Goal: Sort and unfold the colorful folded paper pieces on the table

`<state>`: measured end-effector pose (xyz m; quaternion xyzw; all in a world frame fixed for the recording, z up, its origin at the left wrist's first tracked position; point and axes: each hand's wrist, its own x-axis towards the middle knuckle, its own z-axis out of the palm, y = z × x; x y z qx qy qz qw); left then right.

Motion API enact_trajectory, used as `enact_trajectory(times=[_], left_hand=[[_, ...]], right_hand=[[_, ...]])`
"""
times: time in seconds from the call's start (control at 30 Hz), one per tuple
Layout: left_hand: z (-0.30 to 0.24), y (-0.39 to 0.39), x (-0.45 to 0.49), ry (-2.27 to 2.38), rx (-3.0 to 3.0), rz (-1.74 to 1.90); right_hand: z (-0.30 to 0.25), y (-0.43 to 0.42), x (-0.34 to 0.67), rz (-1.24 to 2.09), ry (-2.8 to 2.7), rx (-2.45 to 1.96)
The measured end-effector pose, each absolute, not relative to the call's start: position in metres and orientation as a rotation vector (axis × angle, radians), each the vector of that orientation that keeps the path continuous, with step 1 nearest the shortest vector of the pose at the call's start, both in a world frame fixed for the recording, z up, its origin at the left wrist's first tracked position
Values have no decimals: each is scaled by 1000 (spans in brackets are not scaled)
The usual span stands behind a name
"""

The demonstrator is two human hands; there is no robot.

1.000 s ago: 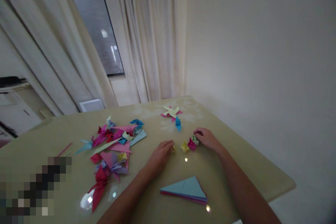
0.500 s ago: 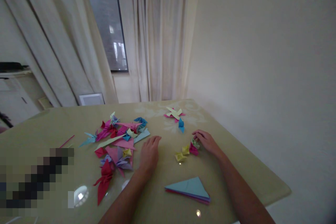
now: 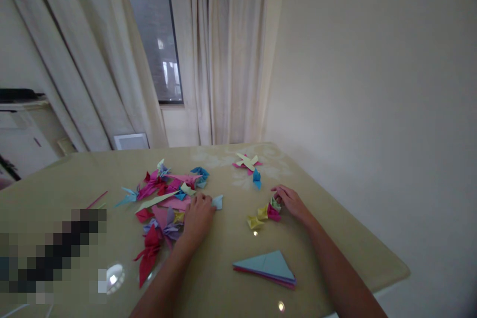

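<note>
My left hand (image 3: 200,214) is at the right edge of a pile of folded paper pieces, its fingers bent over a light blue folded paper (image 3: 218,202). Part of that paper is hidden beneath the hand. On the right, my right hand (image 3: 293,202) rests with loosely bent fingers apart beside a pale green folded paper (image 3: 276,203). A magenta folded paper (image 3: 274,212) touches the green one. Two small yellow paper boats (image 3: 255,222) lie just left of these. Closer to me is a stack of folded paper triangles (image 3: 266,266), light blue on top.
The pile holds a red paper crane (image 3: 149,253), a purple folded paper (image 3: 171,228) and several pink pieces. Farther back are a pale yellow and pink paper star (image 3: 247,162) and a blue folded paper (image 3: 257,178). A wall (image 3: 372,109) borders the table's right side.
My left hand has moved left onto the pile's edge. The light blue folded paper there has shifted right and toward me. My right hand has hardly moved.
</note>
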<state>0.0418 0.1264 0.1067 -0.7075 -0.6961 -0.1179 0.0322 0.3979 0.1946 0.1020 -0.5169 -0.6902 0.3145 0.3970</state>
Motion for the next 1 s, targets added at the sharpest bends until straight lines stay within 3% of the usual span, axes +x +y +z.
enact_trajectory(times=[0.2,0.53,0.73,0.87,1.0], left_hand=[[108,127,28,-2304,-2330,-466],[109,114,64,-1989,-2402,-288],[108,112,71,-1939,-2487,-616],[107,107,78,-1751,-2578,-936],[111,98,87,-1509,-2597,-1006]], right_hand=[[104,192,396,785,-1772,-1313],[123,184,384,473,-1780,-1316],[131,165,348,329,-1890,-1050],[135,148,330,484,-1964,-922],[138,137,317,717,-1935,-873]])
